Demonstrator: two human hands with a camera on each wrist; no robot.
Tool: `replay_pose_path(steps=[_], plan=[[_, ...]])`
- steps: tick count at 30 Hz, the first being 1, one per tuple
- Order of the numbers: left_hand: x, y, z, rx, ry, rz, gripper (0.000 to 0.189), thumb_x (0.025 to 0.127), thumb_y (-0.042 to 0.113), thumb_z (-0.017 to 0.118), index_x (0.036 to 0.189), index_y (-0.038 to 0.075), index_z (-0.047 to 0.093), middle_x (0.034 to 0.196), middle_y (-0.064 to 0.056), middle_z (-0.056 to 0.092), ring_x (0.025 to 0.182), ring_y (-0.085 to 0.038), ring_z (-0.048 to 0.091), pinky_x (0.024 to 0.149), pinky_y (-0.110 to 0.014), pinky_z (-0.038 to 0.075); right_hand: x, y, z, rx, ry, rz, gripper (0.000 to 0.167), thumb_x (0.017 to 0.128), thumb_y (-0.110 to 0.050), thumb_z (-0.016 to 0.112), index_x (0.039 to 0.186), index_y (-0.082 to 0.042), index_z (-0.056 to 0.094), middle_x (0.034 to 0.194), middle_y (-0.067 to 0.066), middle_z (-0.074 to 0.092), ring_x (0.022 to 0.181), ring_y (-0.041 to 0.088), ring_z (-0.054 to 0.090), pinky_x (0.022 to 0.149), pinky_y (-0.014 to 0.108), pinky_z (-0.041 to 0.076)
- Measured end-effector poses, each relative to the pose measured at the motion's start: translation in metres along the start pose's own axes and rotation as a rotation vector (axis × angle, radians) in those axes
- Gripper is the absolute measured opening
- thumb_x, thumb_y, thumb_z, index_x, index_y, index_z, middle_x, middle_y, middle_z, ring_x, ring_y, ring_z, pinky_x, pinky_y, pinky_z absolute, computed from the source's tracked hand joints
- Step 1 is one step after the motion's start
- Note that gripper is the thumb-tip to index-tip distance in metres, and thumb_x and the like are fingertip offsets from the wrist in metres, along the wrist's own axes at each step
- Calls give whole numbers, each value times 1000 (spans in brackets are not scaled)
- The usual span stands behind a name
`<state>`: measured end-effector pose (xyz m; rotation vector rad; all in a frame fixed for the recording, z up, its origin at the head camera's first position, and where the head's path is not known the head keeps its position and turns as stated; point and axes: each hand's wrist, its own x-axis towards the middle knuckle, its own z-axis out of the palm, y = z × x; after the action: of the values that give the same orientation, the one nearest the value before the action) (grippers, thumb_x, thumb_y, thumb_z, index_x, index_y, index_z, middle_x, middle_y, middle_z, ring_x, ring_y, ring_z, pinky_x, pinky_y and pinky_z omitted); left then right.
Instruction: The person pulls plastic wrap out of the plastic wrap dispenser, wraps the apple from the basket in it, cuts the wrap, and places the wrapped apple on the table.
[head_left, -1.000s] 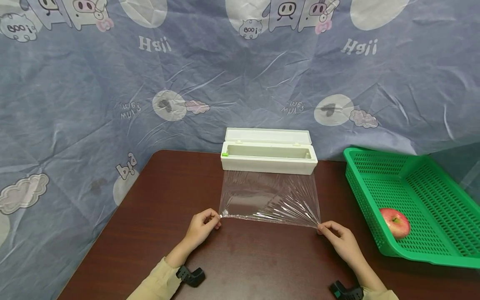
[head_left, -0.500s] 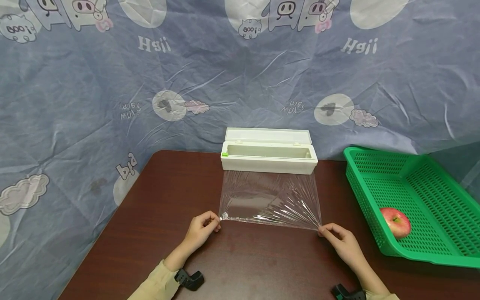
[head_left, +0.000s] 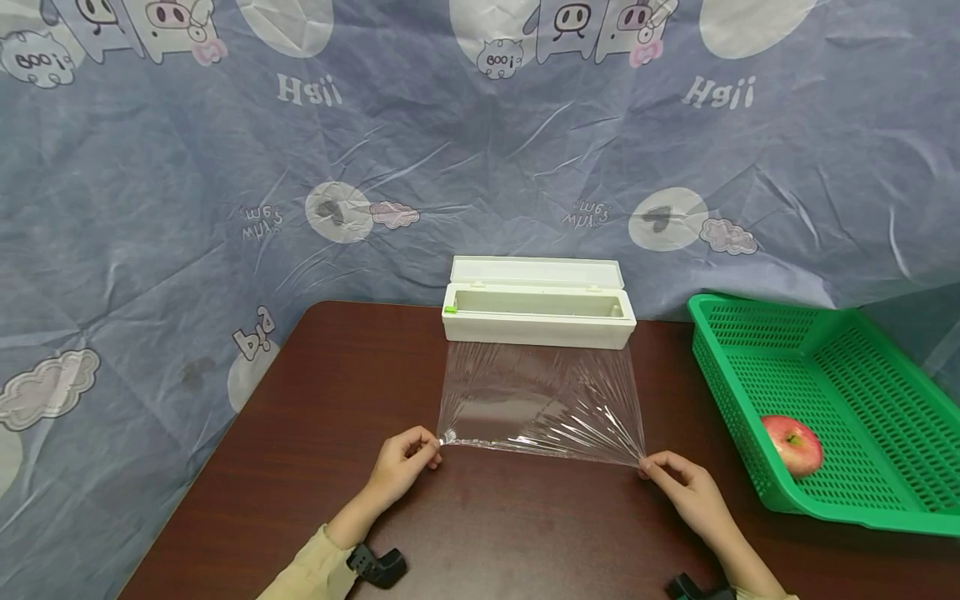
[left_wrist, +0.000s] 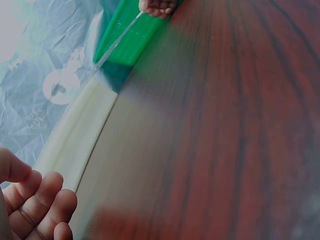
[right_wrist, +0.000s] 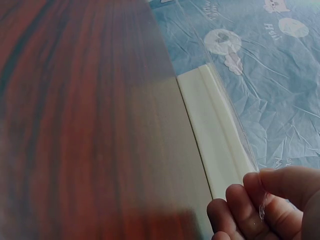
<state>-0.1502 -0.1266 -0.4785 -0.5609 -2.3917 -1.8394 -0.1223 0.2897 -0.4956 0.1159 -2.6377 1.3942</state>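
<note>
A sheet of clear plastic wrap (head_left: 517, 396) stretches from the front of a white dispenser box (head_left: 538, 331) toward the person. The left hand (head_left: 401, 462) pinches its near left corner between thumb and forefinger. At the near right corner the right hand (head_left: 686, 492) pinches the wrap, which gathers into creases there. In the right wrist view a small end of film pokes out between the fingers of the right hand (right_wrist: 272, 200). The box's lid (head_left: 536, 272) stands open at the back, and a small green piece (head_left: 450, 309) sits at its left end.
On the right, a green plastic basket (head_left: 847, 400) stands on the dark wooden table (head_left: 315, 400), with a red apple (head_left: 792, 446) inside near its left wall. A printed blue-grey cloth (head_left: 450, 133) hangs behind the table.
Both hands have drawn slightly nearer the person, pulling the near edge of the wrap with them. The box, basket and apple stay in place.
</note>
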Motion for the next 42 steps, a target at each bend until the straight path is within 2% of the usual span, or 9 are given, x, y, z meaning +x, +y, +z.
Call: replay_pose_path(steps=[9, 17, 24, 29, 35, 42], plan=[[-4, 0, 0, -10, 2, 7, 11, 90, -4, 56, 81, -9, 61, 70, -20, 64, 64, -36, 62, 60, -39, 53, -4, -3, -1, 13, -19, 11, 17, 94, -22, 59, 88, -9, 68, 85, 1, 69, 82, 4, 61, 72, 15, 44], [-7, -2, 1, -29, 3, 70, 11, 89, -8, 55, 79, -8, 60, 68, -21, 63, 61, -34, 62, 58, -36, 53, -6, -1, -1, 18, -8, -30, 13, 93, -17, 60, 87, -9, 68, 82, 1, 68, 80, 4, 60, 70, 15, 44], [-6, -4, 1, -34, 4, 35, 11, 89, -6, 56, 80, -9, 60, 69, -20, 63, 62, -36, 62, 59, -36, 54, -6, -1, 0, 8, -3, -34, 12, 92, -17, 61, 85, -10, 68, 80, -1, 68, 79, 4, 60, 69, 15, 44], [-5, -3, 1, -29, 7, 38, 10, 90, -4, 56, 82, -10, 60, 69, -21, 64, 61, -37, 61, 59, -38, 54, -5, 0, 1, 3, -3, -42, 13, 93, -17, 60, 86, -10, 68, 80, -1, 68, 79, 4, 60, 70, 16, 44], [-4, -3, 1, 3, 16, 8, 10, 90, -3, 57, 83, -8, 61, 71, -20, 64, 60, -36, 62, 58, -38, 53, -2, -2, 3, -23, 4, -8, 16, 93, -23, 61, 88, -10, 69, 82, -2, 68, 80, 3, 60, 70, 15, 44], [3, -35, 5, 64, 43, -18, 12, 91, 7, 60, 83, -1, 65, 70, -10, 67, 56, -27, 62, 54, -27, 50, 1, -2, 3, -34, 21, -5, 15, 92, -22, 61, 88, -10, 70, 80, -3, 68, 79, 3, 60, 70, 14, 43]])
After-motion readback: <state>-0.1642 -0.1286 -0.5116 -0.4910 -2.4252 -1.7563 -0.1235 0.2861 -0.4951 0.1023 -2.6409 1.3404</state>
